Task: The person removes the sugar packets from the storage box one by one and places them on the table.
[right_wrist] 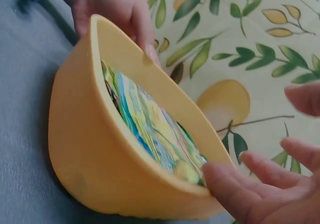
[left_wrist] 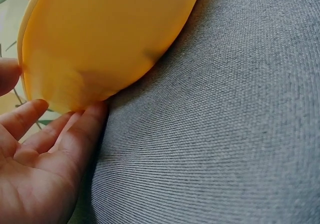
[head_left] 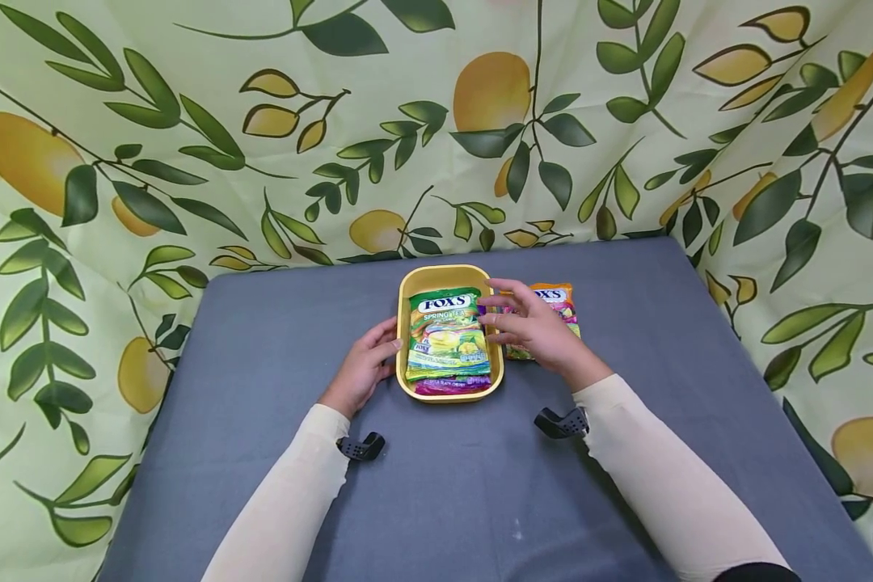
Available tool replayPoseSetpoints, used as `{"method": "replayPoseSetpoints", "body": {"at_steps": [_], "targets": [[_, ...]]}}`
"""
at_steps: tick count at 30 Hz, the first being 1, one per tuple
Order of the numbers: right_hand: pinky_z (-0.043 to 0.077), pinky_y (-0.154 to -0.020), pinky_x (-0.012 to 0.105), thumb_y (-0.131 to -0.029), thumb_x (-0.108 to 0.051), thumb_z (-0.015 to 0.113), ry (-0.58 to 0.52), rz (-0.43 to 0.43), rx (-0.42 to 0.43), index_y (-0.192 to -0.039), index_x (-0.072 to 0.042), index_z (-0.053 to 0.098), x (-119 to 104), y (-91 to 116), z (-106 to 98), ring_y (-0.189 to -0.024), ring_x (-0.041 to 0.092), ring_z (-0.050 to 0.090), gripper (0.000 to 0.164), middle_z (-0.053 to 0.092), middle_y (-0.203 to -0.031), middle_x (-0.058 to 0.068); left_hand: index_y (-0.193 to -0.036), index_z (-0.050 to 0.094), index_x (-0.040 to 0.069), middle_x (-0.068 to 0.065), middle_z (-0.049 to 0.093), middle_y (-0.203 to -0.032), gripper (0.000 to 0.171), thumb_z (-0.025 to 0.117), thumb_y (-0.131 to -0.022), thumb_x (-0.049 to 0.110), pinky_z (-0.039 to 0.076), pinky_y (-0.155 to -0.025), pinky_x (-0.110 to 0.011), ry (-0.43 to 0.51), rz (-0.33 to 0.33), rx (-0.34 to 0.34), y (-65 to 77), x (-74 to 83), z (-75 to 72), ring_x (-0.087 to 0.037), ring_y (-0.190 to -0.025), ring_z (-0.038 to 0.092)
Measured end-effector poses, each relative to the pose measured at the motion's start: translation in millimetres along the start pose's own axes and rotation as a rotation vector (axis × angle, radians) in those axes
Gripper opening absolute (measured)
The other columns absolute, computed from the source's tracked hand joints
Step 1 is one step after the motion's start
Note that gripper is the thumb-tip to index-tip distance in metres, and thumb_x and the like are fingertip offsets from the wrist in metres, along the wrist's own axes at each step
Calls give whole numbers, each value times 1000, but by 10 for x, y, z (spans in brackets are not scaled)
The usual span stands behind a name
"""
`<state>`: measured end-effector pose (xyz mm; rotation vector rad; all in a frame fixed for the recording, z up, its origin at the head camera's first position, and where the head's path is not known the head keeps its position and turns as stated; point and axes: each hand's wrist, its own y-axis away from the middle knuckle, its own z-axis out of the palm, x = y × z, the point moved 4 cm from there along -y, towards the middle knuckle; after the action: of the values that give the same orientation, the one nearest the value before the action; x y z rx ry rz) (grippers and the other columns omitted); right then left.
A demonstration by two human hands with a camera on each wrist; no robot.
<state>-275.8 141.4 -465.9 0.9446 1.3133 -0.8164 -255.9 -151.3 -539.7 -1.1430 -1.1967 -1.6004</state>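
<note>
A yellow plastic basket (head_left: 436,273) stands on the table with candy bags inside. On top lies a green Fox's Spring Tea candy bag (head_left: 445,331); a purple candy bag (head_left: 454,386) peeks out beneath it. My left hand (head_left: 364,368) touches the basket's left side, its fingertips resting against the outer wall in the left wrist view. Over the right rim hovers my right hand (head_left: 538,327), fingers spread and holding nothing. Partly hidden under that hand, an orange and pink Fox's candy bag (head_left: 562,305) lies to the right of the basket.
A grey cloth covers the table (head_left: 276,339). Behind and beside it hangs a curtain (head_left: 400,97) printed with fruit and leaves. Each wrist wears a black strap mount, the left mount (head_left: 362,447) and the right mount (head_left: 562,423).
</note>
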Motion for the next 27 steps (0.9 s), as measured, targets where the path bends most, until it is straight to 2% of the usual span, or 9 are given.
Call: {"method": "replayPoseSetpoints", "body": {"at_steps": [5,8,11,15,21,27], "targets": [[46,-111,62,-109,-19,66,20,30,-67,-172,-13,28,-15,-38,158,-150,46,41,73,28,-173,22,-168,39,6,-20,49,-160,61,58,-111,14,54,-103,-45,-2,4,4,8,0,2,-35,-137,56],[39,-115,66,-109,-22,66,31,48,-57,-172,-16,28,-19,-47,213,-156,46,29,74,21,-176,20,-168,39,6,-21,49,-161,61,58,-111,15,55,-102,-44,-5,5,8,15,5,7,-34,-137,56],[31,-119,68,-109,-22,66,34,56,-35,-171,-13,29,-18,-65,266,-159,47,20,73,17,-176,21,-169,38,6,-21,48,-162,62,58,-111,15,55,-102,-43,-4,7,2,13,9,17,-34,-137,56],[22,-124,65,-108,-20,68,56,56,-5,-170,-11,31,-24,-101,350,-160,48,15,73,15,-177,20,-168,38,5,-21,48,-162,61,58,-111,14,55,-101,-43,6,15,-4,8,8,23,-35,-138,55],[26,-123,64,-106,-25,72,124,79,50,-169,-16,36,25,-146,419,-160,42,19,73,23,-175,17,-168,39,4,-21,48,-161,59,57,-112,14,56,-99,-41,13,27,2,11,-4,29,-34,-136,56],[27,-124,60,-107,-19,69,22,102,96,-168,-10,35,84,-163,356,-160,41,24,70,14,-177,22,-168,39,4,-21,47,-162,59,56,-112,14,55,-100,-43,18,29,5,-1,-35,22,-34,-137,55]]}}
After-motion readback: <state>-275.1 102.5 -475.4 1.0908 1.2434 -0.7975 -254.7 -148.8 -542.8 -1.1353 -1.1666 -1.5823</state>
